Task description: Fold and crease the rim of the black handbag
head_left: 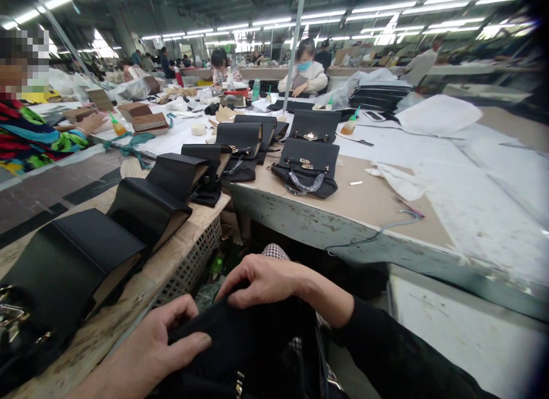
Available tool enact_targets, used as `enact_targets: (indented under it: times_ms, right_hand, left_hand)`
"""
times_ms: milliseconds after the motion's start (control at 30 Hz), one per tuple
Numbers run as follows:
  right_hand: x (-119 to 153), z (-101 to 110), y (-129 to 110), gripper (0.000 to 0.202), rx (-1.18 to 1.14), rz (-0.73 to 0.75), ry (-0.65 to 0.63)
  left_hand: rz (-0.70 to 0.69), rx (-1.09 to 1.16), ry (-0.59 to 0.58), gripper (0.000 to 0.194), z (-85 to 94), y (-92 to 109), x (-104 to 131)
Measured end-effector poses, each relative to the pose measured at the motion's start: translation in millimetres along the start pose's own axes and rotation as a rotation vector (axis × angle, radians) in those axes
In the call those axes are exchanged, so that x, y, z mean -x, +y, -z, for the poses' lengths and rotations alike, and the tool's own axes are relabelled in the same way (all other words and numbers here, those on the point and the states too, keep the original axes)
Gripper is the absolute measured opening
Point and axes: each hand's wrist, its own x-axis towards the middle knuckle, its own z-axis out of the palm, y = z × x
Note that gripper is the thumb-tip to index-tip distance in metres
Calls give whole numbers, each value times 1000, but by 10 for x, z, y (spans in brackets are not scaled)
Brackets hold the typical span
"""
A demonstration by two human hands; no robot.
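Note:
A black handbag (231, 342) with gold hardware lies across my lap, its lower part cut off by the frame's bottom edge. My left hand (158, 342) grips its upper left edge, with the thumb on the near face and the fingers behind. Over the top edge, my right hand (261, 282) pinches the bag between thumb and fingers. To the left, a row of similar black bags (148, 207) runs along a worn ledge. Ahead on the table are more black bags; the nearest one (306, 162) has gold fittings and a plastic-wrapped handle.
A plastic crate (193, 262) stands under the left ledge. On the table (386, 210) are a white stick (355, 183), a cord (377, 233) and a glue bottle (350, 123). A co-worker in a patterned sleeve (43, 136) sits at left; others work farther back.

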Motion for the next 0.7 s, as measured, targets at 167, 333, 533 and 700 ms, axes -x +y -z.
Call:
enact_targets:
  times_ms: [167, 333, 533, 700]
  right_hand:
    - [9, -79, -13, 29, -1, -61, 112]
    - [-22, -110, 1, 26, -14, -62, 109]
    - [-43, -138, -5, 30, 2, -85, 98]
    - [-72, -170, -45, 31, 71, -95, 124]
  left_hand:
    - [62, -23, -14, 41, 57, -4, 149]
    - [70, 71, 87, 40, 64, 100, 201]
    - [85, 249, 68, 41, 49, -37, 110]
    - [37, 40, -107, 41, 171, 71, 4]
